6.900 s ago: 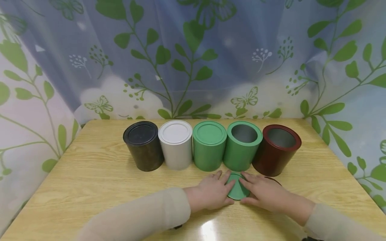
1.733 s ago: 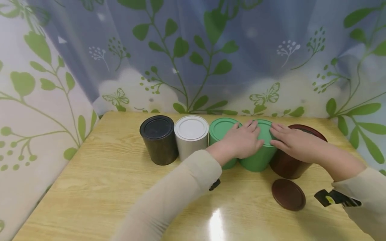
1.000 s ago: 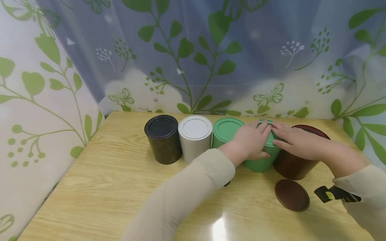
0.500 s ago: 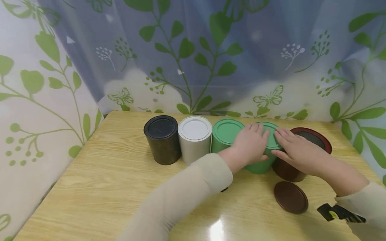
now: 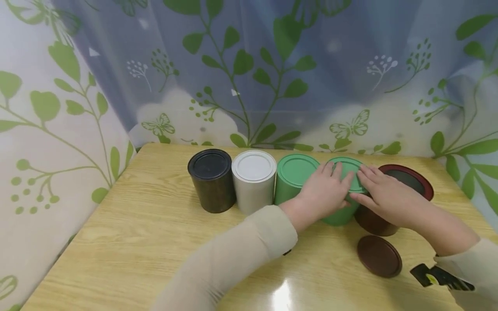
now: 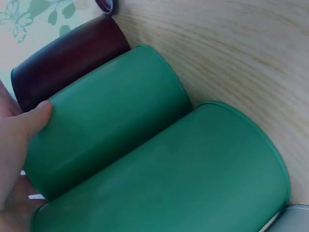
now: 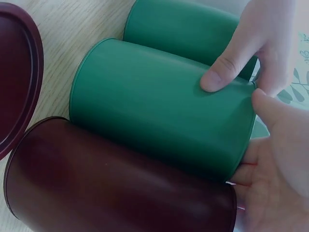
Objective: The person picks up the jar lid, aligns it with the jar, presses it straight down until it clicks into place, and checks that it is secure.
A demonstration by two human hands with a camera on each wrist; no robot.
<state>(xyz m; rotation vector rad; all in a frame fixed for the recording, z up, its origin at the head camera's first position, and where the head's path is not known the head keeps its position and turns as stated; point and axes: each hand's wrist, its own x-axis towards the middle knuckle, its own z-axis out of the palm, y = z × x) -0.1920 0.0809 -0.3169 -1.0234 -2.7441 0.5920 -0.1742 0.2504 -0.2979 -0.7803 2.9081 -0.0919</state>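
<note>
In the head view both hands lie on the green lid (image 5: 354, 175) that tops the right-hand green can (image 5: 339, 215). My left hand (image 5: 324, 190) spreads its fingers over the lid's left part. Its thumb (image 6: 40, 116) rests against the can's side in the left wrist view. My right hand (image 5: 389, 196) touches the lid's right rim with extended fingers, its thumb tip (image 7: 260, 100) right at the rim in the right wrist view. Beside it stands a dark red can (image 5: 377, 222) with an open top, partly hidden by the right hand.
Left of the hands stand a lidded green can (image 5: 297, 170), a lidded white can (image 5: 254, 194) and a lidded black can (image 5: 213, 192), in one row. A dark red lid (image 5: 379, 256) lies on the wooden table (image 5: 116, 242) in front. A patterned curtain (image 5: 249, 86) hangs behind.
Earlier both hands held the green lid flat on the table; now it covers the formerly open green can. In the last second, the fingers shift slightly on the lid.
</note>
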